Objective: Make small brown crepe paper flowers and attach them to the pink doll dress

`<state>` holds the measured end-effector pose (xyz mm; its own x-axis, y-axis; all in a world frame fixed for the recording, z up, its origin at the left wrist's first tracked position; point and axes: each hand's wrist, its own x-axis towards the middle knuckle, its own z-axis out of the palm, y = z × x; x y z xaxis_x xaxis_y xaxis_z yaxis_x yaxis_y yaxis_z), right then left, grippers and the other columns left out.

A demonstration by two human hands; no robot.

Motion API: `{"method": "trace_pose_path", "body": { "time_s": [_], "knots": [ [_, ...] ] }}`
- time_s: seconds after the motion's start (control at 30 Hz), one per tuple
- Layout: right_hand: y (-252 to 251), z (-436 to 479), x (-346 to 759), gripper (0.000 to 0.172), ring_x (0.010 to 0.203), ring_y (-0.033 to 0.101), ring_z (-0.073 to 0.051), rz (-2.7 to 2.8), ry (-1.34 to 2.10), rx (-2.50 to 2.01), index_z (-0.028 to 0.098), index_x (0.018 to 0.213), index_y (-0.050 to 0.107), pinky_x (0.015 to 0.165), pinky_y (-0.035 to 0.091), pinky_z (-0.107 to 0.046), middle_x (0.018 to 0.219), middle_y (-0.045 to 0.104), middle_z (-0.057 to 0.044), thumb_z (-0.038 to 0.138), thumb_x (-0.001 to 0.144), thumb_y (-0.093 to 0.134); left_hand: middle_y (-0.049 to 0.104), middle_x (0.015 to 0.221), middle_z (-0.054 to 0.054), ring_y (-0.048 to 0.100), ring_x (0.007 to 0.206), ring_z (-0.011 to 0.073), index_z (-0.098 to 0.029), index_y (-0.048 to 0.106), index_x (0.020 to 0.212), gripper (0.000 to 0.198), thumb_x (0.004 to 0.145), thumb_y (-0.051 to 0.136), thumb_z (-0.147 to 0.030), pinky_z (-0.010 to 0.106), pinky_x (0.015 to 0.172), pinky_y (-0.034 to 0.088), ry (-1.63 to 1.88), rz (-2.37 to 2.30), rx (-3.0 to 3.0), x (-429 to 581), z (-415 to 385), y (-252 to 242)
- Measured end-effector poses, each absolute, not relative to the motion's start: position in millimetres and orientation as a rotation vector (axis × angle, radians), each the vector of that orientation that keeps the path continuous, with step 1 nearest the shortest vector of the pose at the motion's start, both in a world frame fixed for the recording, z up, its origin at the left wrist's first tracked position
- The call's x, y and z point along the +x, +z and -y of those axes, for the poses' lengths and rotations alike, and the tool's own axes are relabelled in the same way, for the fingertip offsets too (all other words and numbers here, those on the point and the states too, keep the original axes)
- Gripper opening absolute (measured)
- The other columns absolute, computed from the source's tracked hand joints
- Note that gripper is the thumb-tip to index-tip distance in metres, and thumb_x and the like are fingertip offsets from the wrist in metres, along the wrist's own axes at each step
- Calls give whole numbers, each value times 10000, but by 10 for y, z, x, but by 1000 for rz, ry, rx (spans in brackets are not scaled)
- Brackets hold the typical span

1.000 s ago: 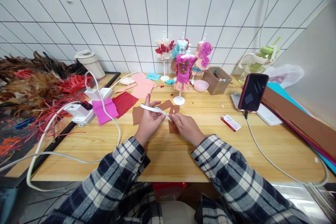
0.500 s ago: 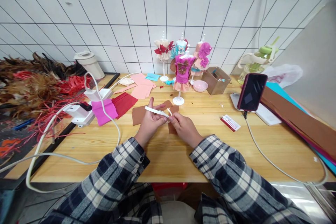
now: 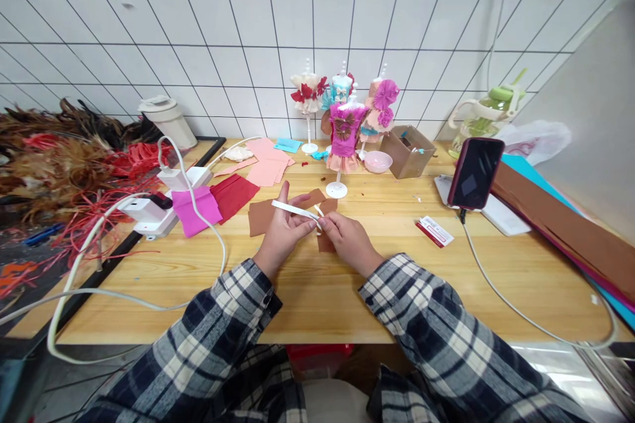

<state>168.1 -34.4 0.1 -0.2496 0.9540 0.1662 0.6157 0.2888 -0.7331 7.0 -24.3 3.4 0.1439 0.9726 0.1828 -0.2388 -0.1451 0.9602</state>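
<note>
My left hand (image 3: 284, 230) and my right hand (image 3: 348, 240) meet above the middle of the wooden table (image 3: 317, 284). Both pinch a thin white strip (image 3: 294, 209) that runs between them and sticks out to the left past my left thumb. Brown paper pieces (image 3: 262, 214) lie on the table under and beyond the hands. Several small mannequin stands dressed in paper outfits, the nearest one pink (image 3: 344, 132), stand just behind.
Magenta (image 3: 196, 208), red (image 3: 233, 193) and pale pink paper sheets (image 3: 268, 162) lie at left. White power adapters (image 3: 149, 211) with cables, feathers (image 3: 59, 158), a cardboard box (image 3: 409, 151), a pink bowl (image 3: 378, 161), a propped phone (image 3: 475, 173) and long coloured paper rolls (image 3: 565, 221) surround the work spot.
The hands have drawn slightly closer together on the white strip, and the strip's free end has tilted a little. Everything else stays where it was.
</note>
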Motion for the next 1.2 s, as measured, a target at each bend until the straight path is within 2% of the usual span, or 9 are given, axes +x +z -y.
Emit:
{"method": "trace_pose_path", "body": {
  "time_s": [0.13, 0.23, 0.3, 0.37, 0.47, 0.67, 1.03, 1.2],
  "knots": [
    [19, 331, 1699, 398, 595, 499, -130, 1922, 722, -1435, 218, 770, 565, 556, 281, -232, 660, 582, 10, 490, 940, 327, 498, 1291, 89, 631, 809, 106, -313, 262, 1423, 796, 751, 684, -257, 259, 751, 515, 1338, -939, 1295, 22, 213, 32],
    [25, 332, 1693, 406, 606, 505, -130, 1922, 739, -1424, 216, 762, 564, 561, 286, -231, 668, 583, 10, 486, 943, 321, 539, 1272, 99, 629, 827, 125, -250, 450, 1329, 579, 788, 645, -314, 234, 695, 513, 1391, -1031, 1322, 12, 194, 52],
    [25, 339, 1683, 398, 617, 505, -131, 1938, 751, -1407, 214, 761, 558, 565, 287, -230, 674, 580, 10, 479, 944, 323, 554, 1266, 111, 631, 791, 127, -216, 532, 1256, 480, 804, 623, -350, 223, 638, 513, 1372, -1064, 1302, 24, 193, 66],
    [24, 346, 1674, 393, 615, 498, -130, 1944, 759, -1401, 213, 751, 547, 565, 286, -230, 666, 570, 11, 472, 944, 325, 566, 1249, 118, 630, 732, 113, -199, 551, 1231, 454, 813, 609, -366, 230, 622, 523, 1342, -1080, 1280, 36, 198, 72],
    [22, 350, 1670, 387, 604, 489, -127, 1932, 763, -1413, 212, 739, 539, 564, 283, -230, 654, 558, 14, 464, 944, 328, 573, 1216, 111, 628, 708, 97, -206, 515, 1261, 521, 775, 658, -326, 266, 694, 544, 1366, -1077, 1273, 36, 202, 64],
    [10, 344, 1671, 380, 608, 497, -130, 1921, 763, -1431, 212, 735, 550, 566, 292, -230, 654, 571, 11, 454, 942, 342, 549, 1196, 99, 639, 768, 115, -229, 425, 1326, 721, 677, 740, -231, 301, 773, 541, 1364, -1006, 1300, 19, 197, 45],
    [32, 369, 1648, 317, 601, 492, -130, 1878, 836, -1404, 217, 840, 513, 560, 299, -230, 673, 563, 27, 497, 910, 382, 508, 1206, 72, 594, 695, 51, -298, 365, 1374, 824, 651, 743, -182, 213, 693, 528, 1461, -1055, 1326, 59, 219, 87],
    [56, 388, 1644, 311, 563, 486, -133, 1833, 852, -1380, 228, 847, 506, 541, 295, -231, 595, 510, 46, 506, 905, 380, 508, 1208, 58, 606, 707, 54, -337, 312, 1395, 855, 668, 728, -161, 195, 682, 524, 1548, -1048, 1353, 91, 262, 120]
  ]
}}
